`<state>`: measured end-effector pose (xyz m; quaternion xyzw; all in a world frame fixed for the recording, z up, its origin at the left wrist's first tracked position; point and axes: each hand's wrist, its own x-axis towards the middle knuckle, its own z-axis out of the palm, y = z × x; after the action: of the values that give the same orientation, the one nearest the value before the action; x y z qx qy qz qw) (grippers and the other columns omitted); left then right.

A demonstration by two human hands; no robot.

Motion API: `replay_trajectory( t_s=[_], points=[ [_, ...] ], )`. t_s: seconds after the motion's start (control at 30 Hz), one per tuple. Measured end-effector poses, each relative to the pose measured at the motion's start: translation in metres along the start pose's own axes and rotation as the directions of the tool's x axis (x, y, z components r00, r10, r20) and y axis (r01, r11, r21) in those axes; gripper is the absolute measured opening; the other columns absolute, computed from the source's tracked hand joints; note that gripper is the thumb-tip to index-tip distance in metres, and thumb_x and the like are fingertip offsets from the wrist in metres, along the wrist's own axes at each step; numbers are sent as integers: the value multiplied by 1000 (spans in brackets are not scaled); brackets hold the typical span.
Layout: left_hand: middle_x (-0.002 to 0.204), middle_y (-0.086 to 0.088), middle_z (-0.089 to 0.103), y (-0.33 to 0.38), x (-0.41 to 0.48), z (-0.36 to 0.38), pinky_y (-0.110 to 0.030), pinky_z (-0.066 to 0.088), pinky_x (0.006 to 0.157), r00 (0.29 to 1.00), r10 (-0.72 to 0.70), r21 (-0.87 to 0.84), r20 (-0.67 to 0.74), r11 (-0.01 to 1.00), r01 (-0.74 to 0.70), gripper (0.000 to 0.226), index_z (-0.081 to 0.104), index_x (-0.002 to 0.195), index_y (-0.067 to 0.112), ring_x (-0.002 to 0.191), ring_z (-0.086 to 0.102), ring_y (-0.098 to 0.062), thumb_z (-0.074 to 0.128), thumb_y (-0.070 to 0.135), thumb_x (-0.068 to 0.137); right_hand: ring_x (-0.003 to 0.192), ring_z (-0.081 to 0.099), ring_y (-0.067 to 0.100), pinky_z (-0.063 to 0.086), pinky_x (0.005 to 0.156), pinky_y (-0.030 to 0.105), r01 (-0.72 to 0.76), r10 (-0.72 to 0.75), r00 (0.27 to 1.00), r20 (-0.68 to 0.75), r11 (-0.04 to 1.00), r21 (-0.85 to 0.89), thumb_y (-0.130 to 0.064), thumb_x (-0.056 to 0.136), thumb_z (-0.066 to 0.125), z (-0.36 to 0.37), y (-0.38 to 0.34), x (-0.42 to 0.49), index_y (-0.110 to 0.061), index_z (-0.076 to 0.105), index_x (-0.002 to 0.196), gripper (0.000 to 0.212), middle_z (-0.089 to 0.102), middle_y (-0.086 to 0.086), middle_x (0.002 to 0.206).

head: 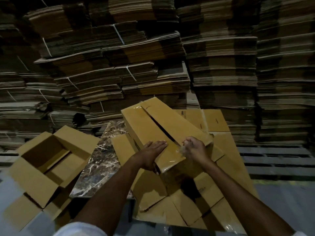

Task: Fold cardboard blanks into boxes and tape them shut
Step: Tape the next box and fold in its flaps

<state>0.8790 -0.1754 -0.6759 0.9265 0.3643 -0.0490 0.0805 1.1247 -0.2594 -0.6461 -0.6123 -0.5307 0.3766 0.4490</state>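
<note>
Cardboard box, long, brown and matte, lies tilted on flat blanks over a marble-patterned tabletop. The left hand presses flat on its near flap with fingers straight, while the right hand, fingers curled, pinches glossy clear tape at the gaping seam's near end, grip blurred. Left, 1 open box shows only its bottom flaps inside; behind, strapped stacks of flat cardboard run out of view.

Two assembled boxes: one closed box, one open box. Two grips: left grip, right grip. Two glossy patches of clear tape. One marble-patterned desk. Flat blanks and banded stacks behind: too many to count.
</note>
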Motion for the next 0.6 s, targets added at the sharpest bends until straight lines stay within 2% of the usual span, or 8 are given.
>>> replay_trajectory(
  t_s=[0.1,0.23,0.3,0.37,0.43,0.47,0.53,0.6],
  points=[
    [170,3,-4,-13,-1,1,-44,-1,125,999,24,-1,22,1000,-24,138,-5,162,25,156,-4,-14,86,61,66,91,68,19,54,74,33,-4,4,1000,-10,1000,-5,-25,105,51,-11,6,-40,-26,67,95,19,69,1,97],
    [170,5,-6,-10,6,4,-38,-6,122,997,77,29,23,997,-78,137,-5,162,27,155,-4,-13,89,55,66,82,65,22,47,68,34,-119,163,975,-149,957,265,-27,106,51,-9,19,-76,-24,67,104,16,73,6,93],
    [170,4,-7,-7,8,3,-39,-4,123,996,85,28,27,996,-86,138,-6,162,27,156,-5,-14,89,53,66,80,63,16,47,66,31,-185,254,949,-187,929,322,-28,106,50,-4,23,-77,-25,66,106,16,72,8,98],
    [170,3,-9,-6,9,4,-42,-3,124,996,88,48,19,995,-89,140,-8,162,27,156,-6,-16,89,54,65,92,65,15,55,78,34,-191,224,960,-168,962,195,-32,106,50,-4,25,-76,-27,64,114,16,71,4,109],
    [169,2,-13,-6,10,4,-44,-3,126,996,77,83,42,993,-80,143,-12,161,24,156,-9,-17,88,57,65,103,64,11,57,88,41,-163,167,976,-142,986,37,-34,105,53,-10,19,-74,-31,58,124,20,64,-10,113],
    [169,1,-17,-3,10,1,-44,-5,126,995,65,90,81,993,-73,145,-14,161,23,155,-13,-18,87,61,64,103,63,8,57,84,39,-154,151,981,-120,988,-16,-34,104,54,-13,13,-73,-32,56,127,22,61,-15,111],
    [167,2,-23,12,9,-13,-47,-10,125,979,46,43,200,998,-56,144,-16,160,24,154,-19,-18,82,69,65,98,63,7,55,75,33,-172,169,985,-43,981,-92,-35,103,55,-15,1,-71,-32,53,126,23,61,-15,109],
    [169,2,-14,31,11,-33,-50,-10,125,965,58,-118,257,993,-28,114,-2,163,27,155,-12,-19,66,70,82,97,64,11,56,73,32,-163,172,985,26,962,-221,-38,98,63,-14,2,-71,-30,51,119,26,62,-9,110]
  ],
)
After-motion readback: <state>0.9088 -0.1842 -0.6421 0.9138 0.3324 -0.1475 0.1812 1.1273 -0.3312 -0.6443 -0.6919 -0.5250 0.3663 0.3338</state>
